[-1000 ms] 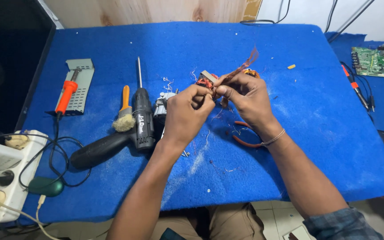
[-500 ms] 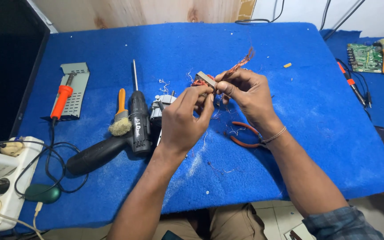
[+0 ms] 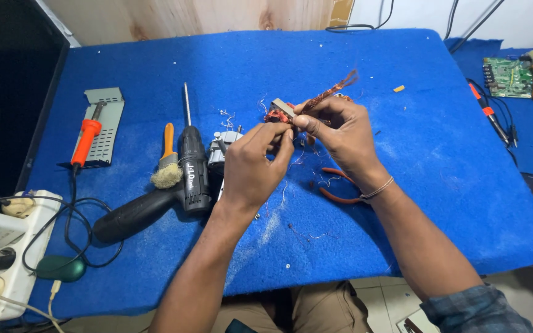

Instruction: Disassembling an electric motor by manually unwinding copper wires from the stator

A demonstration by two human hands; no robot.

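- A blue felt-covered table (image 3: 439,203) carries the work, seen from above.
- A black cordless drill (image 3: 174,191) lies left of the hands, a small brush (image 3: 168,166) beside it.
- Left hand (image 3: 255,166) and right hand (image 3: 340,132), 2 in all, each pinch a small copper-wound coil piece (image 3: 279,113), held above the table's middle.
- Orange-handled pliers (image 3: 337,188) lie under the right wrist.

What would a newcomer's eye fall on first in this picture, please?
Both hands, left and right, meet mid-table, pinching a small part wound with copper wire. Left of them a black drill lies on the blue mat, beside a brush.
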